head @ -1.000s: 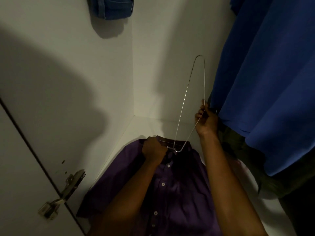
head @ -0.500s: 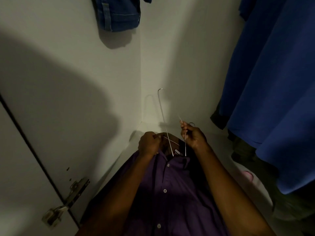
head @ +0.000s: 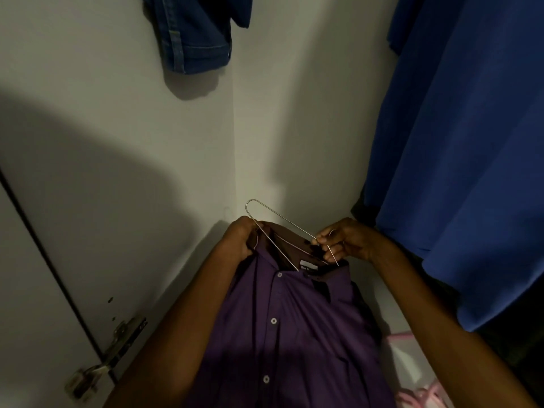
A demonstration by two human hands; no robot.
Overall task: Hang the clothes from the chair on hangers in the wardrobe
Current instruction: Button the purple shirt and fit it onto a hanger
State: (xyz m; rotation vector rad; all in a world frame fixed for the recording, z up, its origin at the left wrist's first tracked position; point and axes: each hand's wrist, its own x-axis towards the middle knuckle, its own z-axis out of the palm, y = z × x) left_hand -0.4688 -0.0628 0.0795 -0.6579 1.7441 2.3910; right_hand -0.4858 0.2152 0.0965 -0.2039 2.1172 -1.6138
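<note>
Wardrobe [head: 123,119] interior, white walls; I look down into its corner. Blue garment [head: 459,160] hangs at right, jeans [head: 194,33] at top. Purple shirt [head: 294,334] hangs in front of me, collar up, held between my hands. Left hand [head: 240,238] grips the collar's left side; right hand [head: 346,241] pinches the wire hanger [head: 282,217], whose lower end sits inside the collar. Hinge [head: 114,348] at lower left

Purple buttoned shirt [head: 294,334], wire hanger [head: 282,219] partly inside collar

Blue garment [head: 459,160] crowding right; open wall [head: 117,142] left.
</note>
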